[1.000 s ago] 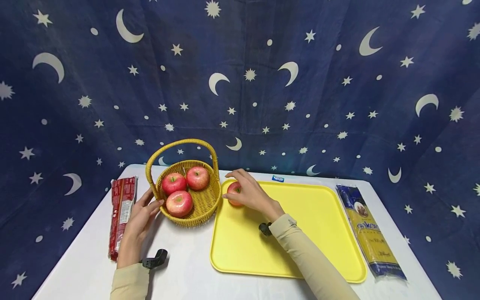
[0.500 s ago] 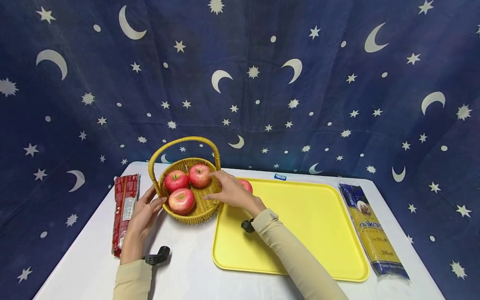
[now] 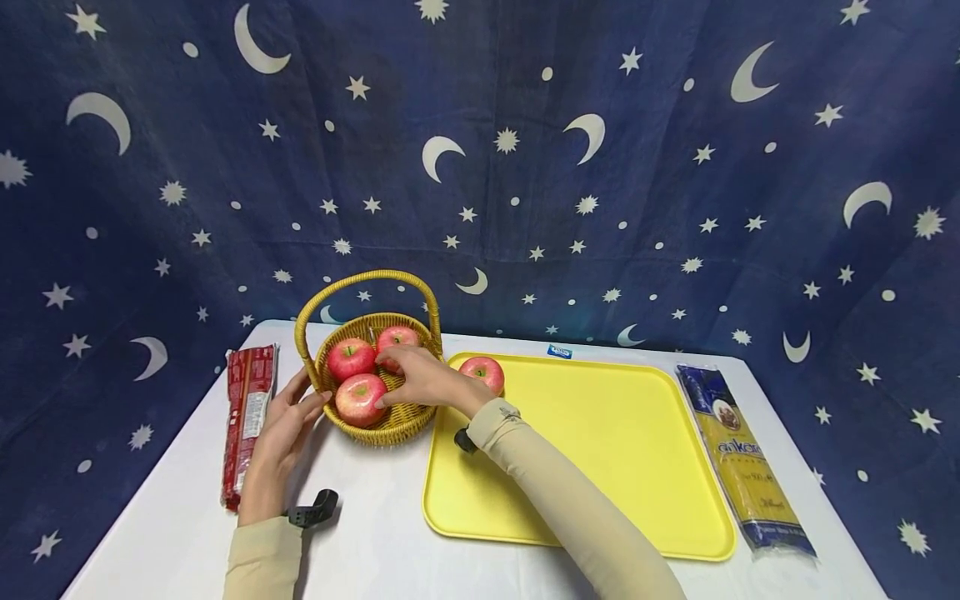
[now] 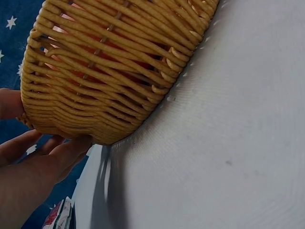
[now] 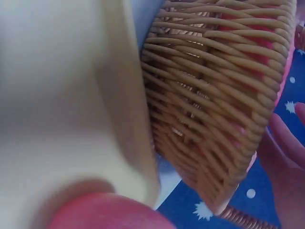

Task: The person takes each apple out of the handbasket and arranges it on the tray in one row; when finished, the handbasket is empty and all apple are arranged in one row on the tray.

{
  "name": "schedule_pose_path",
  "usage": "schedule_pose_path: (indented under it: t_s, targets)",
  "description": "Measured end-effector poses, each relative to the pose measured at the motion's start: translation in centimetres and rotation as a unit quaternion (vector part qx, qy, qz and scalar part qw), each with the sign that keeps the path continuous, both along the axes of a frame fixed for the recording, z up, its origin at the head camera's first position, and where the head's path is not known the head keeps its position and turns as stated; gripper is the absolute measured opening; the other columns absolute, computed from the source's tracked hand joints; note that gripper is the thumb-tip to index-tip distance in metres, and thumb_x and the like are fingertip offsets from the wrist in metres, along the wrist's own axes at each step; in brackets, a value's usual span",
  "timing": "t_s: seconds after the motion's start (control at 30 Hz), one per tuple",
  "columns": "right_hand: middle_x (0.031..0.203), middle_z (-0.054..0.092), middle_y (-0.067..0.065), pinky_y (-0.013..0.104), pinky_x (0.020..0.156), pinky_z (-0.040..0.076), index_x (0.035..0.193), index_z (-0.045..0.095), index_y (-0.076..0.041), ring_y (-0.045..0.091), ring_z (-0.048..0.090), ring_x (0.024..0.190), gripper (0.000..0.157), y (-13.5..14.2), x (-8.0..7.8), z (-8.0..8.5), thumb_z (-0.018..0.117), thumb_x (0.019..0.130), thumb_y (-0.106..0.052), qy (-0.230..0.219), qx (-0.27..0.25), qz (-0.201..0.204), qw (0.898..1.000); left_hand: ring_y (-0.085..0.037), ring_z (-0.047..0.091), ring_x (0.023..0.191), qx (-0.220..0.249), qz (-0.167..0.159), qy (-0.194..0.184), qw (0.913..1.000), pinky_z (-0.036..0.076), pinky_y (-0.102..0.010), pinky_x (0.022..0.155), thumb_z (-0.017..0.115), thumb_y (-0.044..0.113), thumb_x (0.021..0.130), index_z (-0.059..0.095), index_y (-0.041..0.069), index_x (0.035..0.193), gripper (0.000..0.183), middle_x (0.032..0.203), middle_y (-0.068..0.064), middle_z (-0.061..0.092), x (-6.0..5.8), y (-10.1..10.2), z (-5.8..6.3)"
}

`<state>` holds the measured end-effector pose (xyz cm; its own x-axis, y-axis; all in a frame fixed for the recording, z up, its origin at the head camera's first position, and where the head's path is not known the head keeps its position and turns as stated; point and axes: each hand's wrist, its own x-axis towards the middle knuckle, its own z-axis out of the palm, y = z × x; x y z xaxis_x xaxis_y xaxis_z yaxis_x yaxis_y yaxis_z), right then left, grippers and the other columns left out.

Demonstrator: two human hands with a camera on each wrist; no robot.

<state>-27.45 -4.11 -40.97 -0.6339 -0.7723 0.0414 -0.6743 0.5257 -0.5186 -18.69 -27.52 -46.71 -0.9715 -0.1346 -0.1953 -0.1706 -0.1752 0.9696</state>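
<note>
A yellow wicker basket (image 3: 390, 434) with a tall handle holds a left apple (image 3: 350, 358), a front apple (image 3: 358, 403) and a back-right apple (image 3: 396, 335). My left hand (image 3: 276, 440) grips its left side, thumb by the rim and fingers against the outer weave (image 4: 105, 86). Over the basket reaches my right hand (image 3: 431, 382), fingers spread above the apples. Its thumb tip is right at the front apple, and its fingers partly hide the back-right one. Another apple (image 3: 482, 372) sits in the back-left corner of the yellow tray (image 3: 592, 458).
A red packet (image 3: 250, 421) lies left of the basket. Right of the tray is a blue and yellow pasta bag (image 3: 742, 462). Behind the tray is a small blue packet (image 3: 559, 352). A dark blue cloth (image 3: 510, 167) with moons and stars hangs beyond the white table (image 3: 367, 525).
My right hand has let go of the apple on the tray and moved left, over the apples in the basket. The left hand stays at the basket's side.
</note>
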Motion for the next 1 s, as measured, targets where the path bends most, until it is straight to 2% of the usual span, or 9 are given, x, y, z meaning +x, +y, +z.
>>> schedule_pose_path:
  t_s: [0.1, 0.33, 0.5, 0.73, 1.0]
  targets:
    - [0.137, 0.064, 0.011, 0.027, 0.11, 0.046, 0.139, 0.058, -0.006, 0.024, 0.057, 0.127, 0.068, -0.8, -0.1, 0.0, 0.086, 0.085, -0.034, -0.009, 0.021, 0.015, 1.0, -0.018, 0.032, 0.147, 0.0, -0.001, 0.0, 1.0, 0.044, -0.009, 0.103, 0.05, 0.0, 0.102, 0.01, 0.014, 0.167, 0.077, 0.174, -0.006, 0.012, -0.1, 0.0, 0.0]
    - [0.138, 0.063, 0.005, 0.02, 0.111, 0.043, 0.143, 0.052, -0.006, 0.018, 0.057, 0.128, 0.076, -2.3, 0.0, -0.2, 0.085, 0.084, -0.041, -0.003, 0.079, 0.018, 0.997, -0.02, 0.033, 0.147, 0.0, 0.001, 0.003, 1.0, 0.046, -0.008, 0.1, 0.052, 0.001, 0.101, 0.011, 0.012, 0.167, 0.078, 0.174, -0.009, 0.012, -0.2, 0.1, -0.2]
    - [0.131, 0.065, 0.005, 0.02, 0.106, 0.046, 0.139, 0.052, -0.008, 0.016, 0.058, 0.121, 0.073, -3.1, 0.2, -0.4, 0.085, 0.083, -0.042, -0.005, 0.083, 0.016, 0.996, -0.021, 0.031, 0.149, 0.0, -0.003, 0.01, 0.9999, 0.046, -0.008, 0.101, 0.052, 0.002, 0.101, 0.009, 0.012, 0.167, 0.078, 0.173, -0.01, 0.011, -0.2, 0.0, -0.1]
    - [0.133, 0.063, 0.006, 0.023, 0.111, 0.045, 0.144, 0.048, -0.007, 0.017, 0.056, 0.124, 0.079, -3.9, 0.6, -1.1, 0.085, 0.082, -0.041, -0.006, 0.095, 0.017, 0.995, -0.025, 0.026, 0.152, -0.006, -0.005, 0.006, 1.0, 0.045, -0.009, 0.102, 0.052, 0.004, 0.102, 0.008, 0.012, 0.167, 0.078, 0.174, -0.01, 0.009, -0.1, -0.1, -0.2]
    - [0.128, 0.064, 0.006, 0.02, 0.104, 0.048, 0.141, 0.052, -0.009, 0.017, 0.058, 0.119, 0.076, -3.8, 0.9, -1.5, 0.087, 0.079, -0.037, 0.015, 0.072, 0.005, 0.997, -0.022, 0.029, 0.15, 0.002, -0.002, 0.01, 1.0, 0.045, -0.009, 0.102, 0.051, 0.002, 0.102, 0.009, 0.011, 0.167, 0.078, 0.174, -0.01, 0.01, -0.1, -0.1, 0.0]
